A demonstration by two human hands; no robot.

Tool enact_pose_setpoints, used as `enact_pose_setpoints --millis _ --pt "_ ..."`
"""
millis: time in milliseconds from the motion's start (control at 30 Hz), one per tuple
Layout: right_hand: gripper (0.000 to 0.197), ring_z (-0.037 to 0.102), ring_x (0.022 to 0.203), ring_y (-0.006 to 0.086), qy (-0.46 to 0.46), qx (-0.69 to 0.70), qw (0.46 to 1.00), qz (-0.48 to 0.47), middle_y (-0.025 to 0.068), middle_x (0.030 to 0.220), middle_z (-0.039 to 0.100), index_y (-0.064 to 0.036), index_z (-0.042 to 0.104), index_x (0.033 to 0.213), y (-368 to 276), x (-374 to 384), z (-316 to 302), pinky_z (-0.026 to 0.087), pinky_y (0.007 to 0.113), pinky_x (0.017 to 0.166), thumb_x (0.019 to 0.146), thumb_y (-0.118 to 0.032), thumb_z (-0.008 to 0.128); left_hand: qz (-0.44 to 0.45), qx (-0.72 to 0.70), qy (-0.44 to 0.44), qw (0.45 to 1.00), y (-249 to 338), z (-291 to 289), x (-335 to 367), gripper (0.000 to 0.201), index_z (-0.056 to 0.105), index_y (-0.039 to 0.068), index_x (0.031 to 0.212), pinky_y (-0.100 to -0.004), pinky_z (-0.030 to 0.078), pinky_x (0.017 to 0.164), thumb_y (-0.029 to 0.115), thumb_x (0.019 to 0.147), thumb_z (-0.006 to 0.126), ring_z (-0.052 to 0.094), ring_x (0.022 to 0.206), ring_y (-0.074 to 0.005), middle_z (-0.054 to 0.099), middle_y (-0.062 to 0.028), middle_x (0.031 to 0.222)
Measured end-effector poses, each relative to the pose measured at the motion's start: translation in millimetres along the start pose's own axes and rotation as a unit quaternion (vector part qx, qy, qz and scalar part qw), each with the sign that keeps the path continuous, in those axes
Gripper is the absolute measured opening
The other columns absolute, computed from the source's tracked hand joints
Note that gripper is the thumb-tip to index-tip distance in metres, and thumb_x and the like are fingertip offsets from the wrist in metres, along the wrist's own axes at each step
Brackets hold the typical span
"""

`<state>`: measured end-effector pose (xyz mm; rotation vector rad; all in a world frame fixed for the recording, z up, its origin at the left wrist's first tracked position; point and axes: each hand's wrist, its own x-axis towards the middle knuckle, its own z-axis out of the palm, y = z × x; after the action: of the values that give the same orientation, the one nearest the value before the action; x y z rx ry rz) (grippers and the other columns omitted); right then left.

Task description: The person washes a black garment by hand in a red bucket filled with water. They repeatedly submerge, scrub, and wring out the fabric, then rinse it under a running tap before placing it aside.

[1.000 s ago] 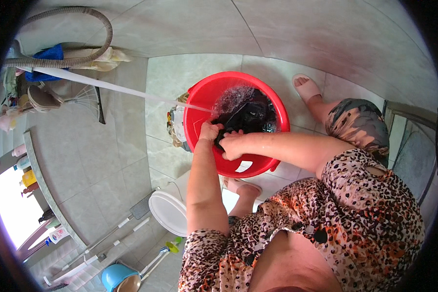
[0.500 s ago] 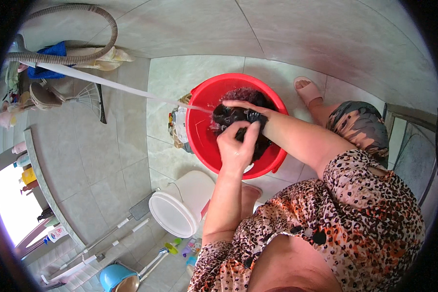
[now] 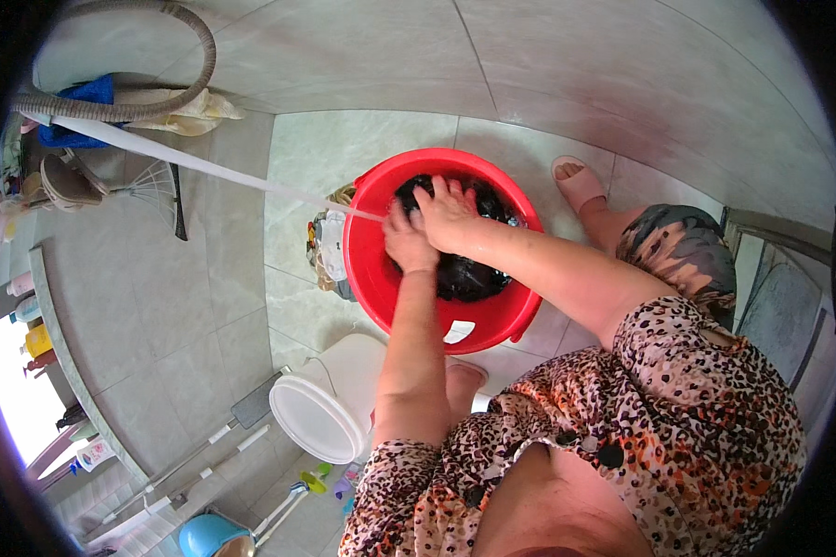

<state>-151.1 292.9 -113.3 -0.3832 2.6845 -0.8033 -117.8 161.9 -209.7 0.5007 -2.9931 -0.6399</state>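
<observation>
Dark wet cloth (image 3: 474, 277) lies in water inside a red tub (image 3: 366, 269) on the floor. Over it, my right hand (image 3: 450, 218) is open, fingers spread and pointing away from me. Right beside it on the left, my left hand (image 3: 411, 245) is slightly blurred, its fingers stretched out and apart, nearly touching the right hand. Neither hand grips the cloth. A white stream of water (image 3: 223, 174) slants in from the upper left and meets the tub beside my left hand.
Close to the tub's left side lies a patterned bundle (image 3: 330, 246). A white lidded bucket (image 3: 318, 418) stands nearer me, beside long-handled tools (image 3: 251, 408). A grey flexible hose (image 3: 206, 65) curves at upper left, and a blue basin (image 3: 215, 535) sits at lower left.
My hands have let go of the dark cloth that they held pinched and raised. It now lies lower in the tub. Both hands have opened, and the left has moved left toward the water stream.
</observation>
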Motion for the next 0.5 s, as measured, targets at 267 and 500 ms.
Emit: enact_pose_setpoints --millis 267,500 --pt "0.041 0.046 0.125 0.0276 -0.282 -0.153 0.947 -0.001 0.0103 0.132 0.055 -0.0058 0.057 0.128 6.4 -18.5 -3.9 0.039 0.051 0.095 0.089 -0.019 0.049 0.006 0.233 -0.119 0.965 16.4 71.0 -7.0 0.053 0.043 0.026 0.138 -0.0562 0.04 0.097 0.044 0.088 0.049 0.048 0.122 -0.039 0.045 -0.0159 0.139" --pt "0.044 0.045 0.125 0.0404 -0.145 0.107 0.977 0.116 0.0276 0.134 0.045 0.0035 0.051 0.126 5.3 -5.7 18.6 0.038 0.048 0.104 0.089 -0.02 0.05 -0.05 0.222 -0.245 0.942 -17.8 73.6 38.9 0.047 0.053 0.023 0.13 -0.051 0.044 0.094 0.047 0.089 0.047 0.054 0.116 -0.0361 0.055 -0.0175 0.129"
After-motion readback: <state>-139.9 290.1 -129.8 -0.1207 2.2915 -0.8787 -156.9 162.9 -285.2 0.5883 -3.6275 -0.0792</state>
